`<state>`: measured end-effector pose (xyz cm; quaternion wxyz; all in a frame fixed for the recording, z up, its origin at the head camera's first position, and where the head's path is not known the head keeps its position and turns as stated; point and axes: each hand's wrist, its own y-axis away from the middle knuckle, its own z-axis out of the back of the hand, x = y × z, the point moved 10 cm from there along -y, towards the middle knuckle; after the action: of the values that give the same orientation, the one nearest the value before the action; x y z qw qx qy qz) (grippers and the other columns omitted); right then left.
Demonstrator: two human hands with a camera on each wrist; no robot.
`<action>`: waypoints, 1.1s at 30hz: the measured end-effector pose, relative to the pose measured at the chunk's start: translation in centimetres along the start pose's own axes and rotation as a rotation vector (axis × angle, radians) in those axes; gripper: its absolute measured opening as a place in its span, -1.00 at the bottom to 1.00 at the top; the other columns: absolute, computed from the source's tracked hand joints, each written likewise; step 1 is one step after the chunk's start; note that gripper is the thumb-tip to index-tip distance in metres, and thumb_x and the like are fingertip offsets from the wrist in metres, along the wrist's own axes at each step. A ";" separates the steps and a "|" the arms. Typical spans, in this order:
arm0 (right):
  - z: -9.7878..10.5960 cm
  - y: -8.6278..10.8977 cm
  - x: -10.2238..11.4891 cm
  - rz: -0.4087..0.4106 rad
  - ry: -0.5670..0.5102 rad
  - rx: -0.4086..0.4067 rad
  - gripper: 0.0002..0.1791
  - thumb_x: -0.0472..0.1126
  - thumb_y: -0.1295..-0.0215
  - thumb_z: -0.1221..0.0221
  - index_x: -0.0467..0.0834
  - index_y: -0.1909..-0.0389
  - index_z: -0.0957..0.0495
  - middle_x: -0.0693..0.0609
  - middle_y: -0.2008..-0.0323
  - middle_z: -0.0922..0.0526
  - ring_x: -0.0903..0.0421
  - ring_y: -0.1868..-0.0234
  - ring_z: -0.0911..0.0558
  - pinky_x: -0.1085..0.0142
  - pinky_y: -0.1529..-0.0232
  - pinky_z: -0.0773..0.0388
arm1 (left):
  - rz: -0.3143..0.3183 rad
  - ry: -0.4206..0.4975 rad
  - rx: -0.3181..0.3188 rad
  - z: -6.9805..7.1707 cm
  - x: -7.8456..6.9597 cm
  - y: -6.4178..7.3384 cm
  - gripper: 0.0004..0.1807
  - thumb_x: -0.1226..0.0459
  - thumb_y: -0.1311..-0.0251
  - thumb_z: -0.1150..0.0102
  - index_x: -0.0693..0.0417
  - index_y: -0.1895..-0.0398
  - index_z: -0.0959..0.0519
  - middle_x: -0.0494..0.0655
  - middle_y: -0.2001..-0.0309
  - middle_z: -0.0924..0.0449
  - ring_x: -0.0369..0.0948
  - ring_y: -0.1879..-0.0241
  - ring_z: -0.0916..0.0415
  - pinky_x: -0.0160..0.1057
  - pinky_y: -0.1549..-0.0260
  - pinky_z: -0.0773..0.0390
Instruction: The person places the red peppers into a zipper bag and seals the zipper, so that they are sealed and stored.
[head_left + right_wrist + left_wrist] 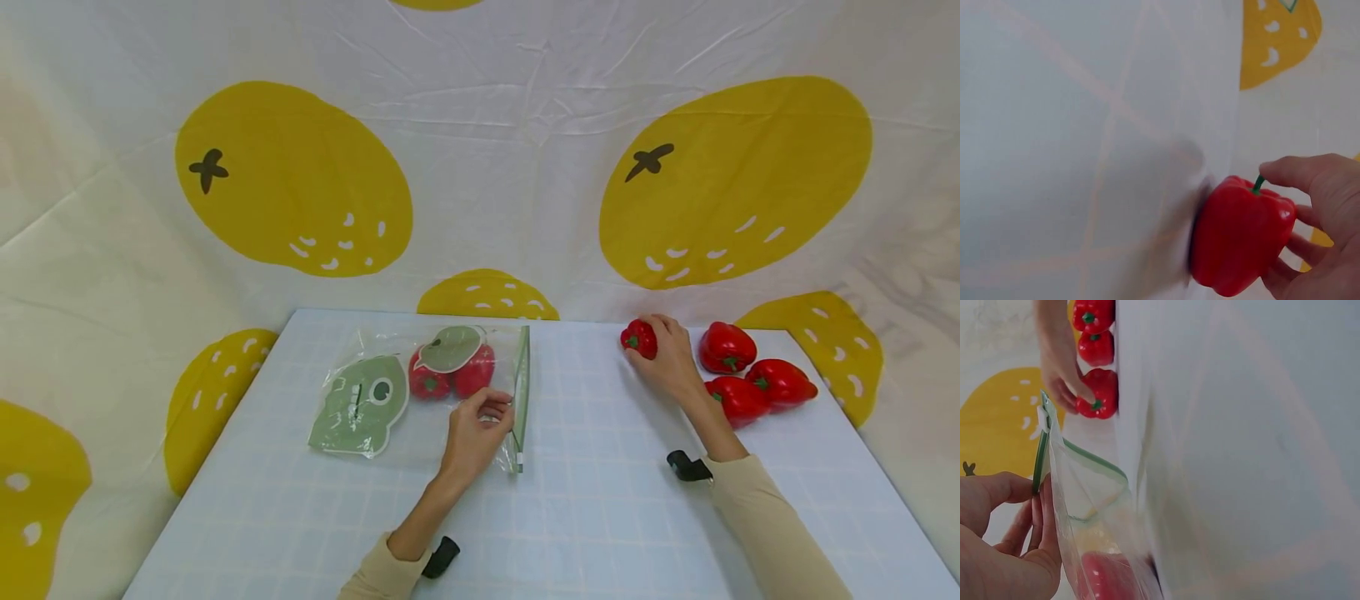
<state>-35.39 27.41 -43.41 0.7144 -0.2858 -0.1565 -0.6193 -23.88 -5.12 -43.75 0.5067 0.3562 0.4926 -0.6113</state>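
Note:
A clear zip bag [360,408] with green print lies on the table, its green zip edge [522,392] facing right. Inside it are red bell peppers [429,383], partly covered by the print. My left hand [474,437] pinches the zip edge between thumb and fingers; in the left wrist view the bag's mouth [1094,462] gapes. Toward the back right, my right hand [671,362] grips another red bell pepper [1241,237]. The thumb is at its green stem [1258,183], the fingers around its far side. That pepper is on or close over the table.
Three more red bell peppers, one at the back [727,347] and two in front [738,400] [783,383], sit to the right of my right hand. A white cloth [510,167] with yellow fruit print hangs behind the checked table [585,517].

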 end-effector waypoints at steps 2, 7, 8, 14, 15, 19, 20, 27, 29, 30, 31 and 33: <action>0.1 0.1 0.0 0.007 0.006 0.019 -0.14 -0.34 -0.17 -0.42 -0.30 -0.46 -0.23 -0.41 -0.41 -0.19 -0.41 -0.39 -0.18 -0.40 -0.10 -0.49 | -0.004 0.000 0.003 -0.1 0.0 0.0 -0.90 0.43 -0.25 -0.31 0.17 0.19 -0.70 -0.04 0.30 -0.71 -0.15 0.31 -0.65 -0.40 0.28 -0.68; 0.4 0.2 0.1 0.037 0.036 0.076 -0.16 -0.40 -0.20 -0.39 -0.32 -0.48 -0.22 -0.43 -0.42 -0.18 -0.43 -0.40 -0.16 -0.40 -0.14 -0.46 | -0.017 0.002 0.008 -0.2 0.1 0.0 -0.90 0.43 -0.24 -0.31 0.17 0.20 -0.70 -0.04 0.30 -0.71 -0.17 0.32 -0.65 -0.39 0.29 -0.69; 0.5 0.3 0.1 0.041 0.040 0.084 -0.17 -0.40 -0.21 -0.38 -0.32 -0.48 -0.23 -0.43 -0.41 -0.18 -0.43 -0.40 -0.17 -0.39 -0.15 -0.45 | -0.019 0.003 0.009 -0.2 0.1 0.0 -0.90 0.43 -0.24 -0.31 0.17 0.20 -0.70 -0.04 0.30 -0.71 -0.18 0.32 -0.65 -0.39 0.29 -0.69; 1.1 0.6 0.5 0.024 0.049 0.071 -0.20 -0.39 -0.19 -0.41 -0.33 -0.44 -0.30 -0.43 -0.37 -0.26 -0.43 -0.37 -0.22 -0.38 -0.14 -0.47 | -0.006 -0.003 0.020 -0.2 0.3 0.0 -0.89 0.42 -0.24 -0.31 0.16 0.19 -0.69 -0.08 0.30 -0.70 -0.22 0.32 -0.64 -0.38 0.28 -0.69; 1.2 0.7 0.5 0.018 0.051 0.066 -0.20 -0.38 -0.18 -0.42 -0.33 -0.44 -0.31 -0.43 -0.37 -0.27 -0.43 -0.36 -0.23 -0.38 -0.13 -0.48 | -0.002 -0.004 0.021 -0.2 0.3 0.0 -0.89 0.41 -0.24 -0.31 0.15 0.19 -0.69 -0.08 0.30 -0.70 -0.22 0.32 -0.63 -0.38 0.28 -0.69; 1.4 1.0 0.5 -0.004 0.049 0.052 -0.18 -0.34 -0.17 -0.44 -0.31 -0.45 -0.30 -0.43 -0.35 -0.29 -0.43 -0.35 -0.27 -0.38 -0.10 -0.50 | -0.015 -0.004 0.024 -0.2 0.2 0.0 -0.89 0.42 -0.24 -0.31 0.18 0.18 -0.69 -0.05 0.30 -0.71 -0.19 0.31 -0.64 -0.37 0.28 -0.69; 1.5 1.0 0.4 -0.009 0.047 0.045 -0.18 -0.33 -0.18 -0.44 -0.30 -0.45 -0.30 -0.43 -0.35 -0.30 -0.42 -0.34 -0.28 -0.38 -0.09 -0.50 | -0.018 -0.003 0.025 -0.2 0.2 0.0 -0.89 0.42 -0.24 -0.31 0.18 0.18 -0.69 -0.05 0.30 -0.71 -0.19 0.31 -0.64 -0.37 0.28 -0.69; 1.8 1.6 0.4 -0.022 0.010 -0.007 -0.17 -0.26 -0.18 -0.46 -0.28 -0.44 -0.32 -0.42 -0.33 -0.34 -0.40 -0.33 -0.33 -0.36 -0.08 -0.52 | 0.008 -0.010 0.041 -0.2 0.2 0.1 -0.87 0.40 -0.26 -0.32 0.16 0.15 -0.68 -0.05 0.26 -0.71 -0.19 0.28 -0.64 -0.39 0.25 -0.69; 1.9 1.7 0.6 -0.015 0.004 -0.022 -0.18 -0.24 -0.18 -0.46 -0.29 -0.43 -0.33 -0.43 -0.32 -0.36 -0.40 -0.31 -0.35 -0.35 -0.07 -0.54 | 0.017 -0.011 0.044 -0.2 0.4 0.0 -0.87 0.40 -0.27 -0.32 0.15 0.14 -0.68 -0.06 0.25 -0.70 -0.19 0.28 -0.63 -0.39 0.24 -0.69; 1.9 1.8 0.7 -0.012 0.002 -0.029 -0.18 -0.22 -0.18 -0.47 -0.30 -0.43 -0.34 -0.43 -0.31 -0.37 -0.40 -0.31 -0.36 -0.34 -0.06 -0.54 | 0.022 -0.011 0.044 -0.2 0.4 0.0 -0.87 0.39 -0.27 -0.33 0.15 0.14 -0.68 -0.06 0.25 -0.70 -0.19 0.28 -0.63 -0.39 0.24 -0.69; 2.0 1.9 0.8 -0.009 0.001 -0.036 -0.19 -0.21 -0.19 -0.46 -0.30 -0.42 -0.34 -0.43 -0.31 -0.39 -0.39 -0.30 -0.37 -0.33 -0.06 -0.55 | 0.024 -0.011 0.045 -0.2 0.5 0.0 -0.87 0.39 -0.27 -0.33 0.15 0.14 -0.68 -0.06 0.25 -0.70 -0.20 0.27 -0.63 -0.39 0.24 -0.69; 2.0 2.0 1.0 -0.007 -0.009 -0.051 -0.19 -0.18 -0.20 -0.46 -0.30 -0.42 -0.35 -0.42 -0.30 -0.41 -0.38 -0.29 -0.38 -0.32 -0.05 -0.56 | 0.025 -0.010 0.045 -0.1 0.5 0.0 -0.87 0.40 -0.27 -0.32 0.15 0.13 -0.68 -0.06 0.25 -0.70 -0.19 0.27 -0.64 -0.39 0.24 -0.69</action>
<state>-32.96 27.95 -41.67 0.7040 -0.3063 -0.1449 -0.6242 -24.00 -5.14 -44.29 0.5087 0.3706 0.4718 -0.6175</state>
